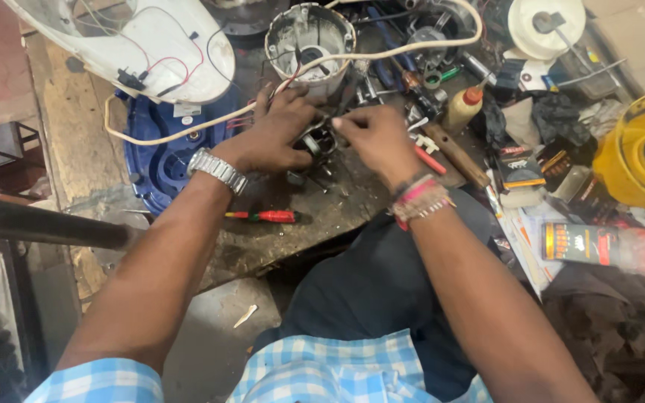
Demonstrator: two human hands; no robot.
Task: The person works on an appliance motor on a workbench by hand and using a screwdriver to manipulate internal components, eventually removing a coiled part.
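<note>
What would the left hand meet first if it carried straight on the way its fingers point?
Probably the grey round housing just beyond the left hand, whose fingertips point up the picture towards it. A cream cable passes close by, and depth is hard to judge.

Both hands work at a small motor part [321,140], hemmed in behind by a round grey housing [310,46] and a looping cream cable [382,51]. Tools, a squeeze bottle [462,107] and boxes crowd the right side. The only open worktop [292,239] lies toward the person, where just a red screwdriver [262,216] lies.
</note>
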